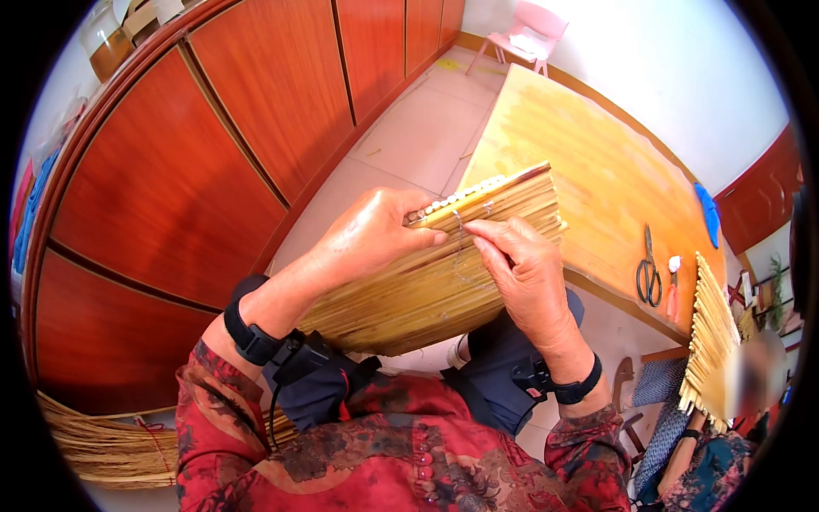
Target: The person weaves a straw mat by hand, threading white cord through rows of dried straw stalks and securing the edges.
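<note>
Seated beside a wooden surface (589, 171), a worker in a red patterned top holds a mat of golden straw stalks (401, 299) tilted above the lap, its upper corner overlapping the near edge of the surface in this view. The left hand (384, 226) clamps the mat's upper edge near a row of pale cut ends (456, 196), thumb across the face and fingers behind. The right hand (516, 264) has thumb and forefinger pressed together at a thin pale strand (459, 230) crossing the stalks; it seems to pinch the strand, though the fingertips partly hide it.

Good work here would likely depend on a firm left grip, with the edge stalks lying flat and parallel, while the right draws the strand snug in a straight line. An even, moderate pull looks wisest: too slack and stalks may slip, too hard and dry straw may crack. Thumbs are best placed clear of each crossing.

Black-handled scissors (649, 269) lie within view on the surface, beside a red-handled tool (673, 294). No lettering can be read anywhere: the red cabinet doors (247, 94) are plain, and a small reddish mark on the right wrist's black device (531, 375) is too small to make out.
</note>
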`<action>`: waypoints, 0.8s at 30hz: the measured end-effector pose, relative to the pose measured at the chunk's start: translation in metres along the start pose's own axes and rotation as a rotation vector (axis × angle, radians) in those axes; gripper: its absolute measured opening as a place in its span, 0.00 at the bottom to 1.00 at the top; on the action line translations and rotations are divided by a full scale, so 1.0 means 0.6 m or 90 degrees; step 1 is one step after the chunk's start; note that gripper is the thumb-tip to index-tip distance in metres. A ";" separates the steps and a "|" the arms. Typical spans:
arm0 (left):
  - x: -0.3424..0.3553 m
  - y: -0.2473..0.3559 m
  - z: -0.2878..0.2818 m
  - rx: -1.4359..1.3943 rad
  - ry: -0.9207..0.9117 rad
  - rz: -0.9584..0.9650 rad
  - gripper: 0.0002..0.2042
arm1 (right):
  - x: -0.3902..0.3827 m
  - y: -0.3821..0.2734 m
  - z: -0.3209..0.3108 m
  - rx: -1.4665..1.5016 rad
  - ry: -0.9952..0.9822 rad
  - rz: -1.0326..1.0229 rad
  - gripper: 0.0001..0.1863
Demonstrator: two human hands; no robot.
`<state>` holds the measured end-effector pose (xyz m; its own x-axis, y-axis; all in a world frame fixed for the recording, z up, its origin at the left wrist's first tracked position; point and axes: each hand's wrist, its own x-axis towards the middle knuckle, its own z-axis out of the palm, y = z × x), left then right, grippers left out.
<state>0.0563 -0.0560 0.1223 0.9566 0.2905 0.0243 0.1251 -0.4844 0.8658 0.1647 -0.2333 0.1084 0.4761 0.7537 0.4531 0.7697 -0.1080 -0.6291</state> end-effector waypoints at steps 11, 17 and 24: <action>-0.002 -0.015 0.005 0.028 0.012 0.028 0.15 | 0.000 0.002 -0.003 0.023 -0.054 0.016 0.11; 0.000 -0.012 0.013 0.033 0.004 0.027 0.14 | -0.007 0.000 -0.016 0.041 -0.071 0.043 0.12; -0.005 -0.013 0.022 0.069 0.029 0.043 0.12 | -0.007 -0.001 -0.019 0.058 -0.079 0.043 0.12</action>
<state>0.0558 -0.0640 0.1090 0.9510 0.2903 0.1062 0.0906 -0.5902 0.8021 0.1669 -0.2436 0.1140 0.4656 0.8212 0.3299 0.6933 -0.1067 -0.7127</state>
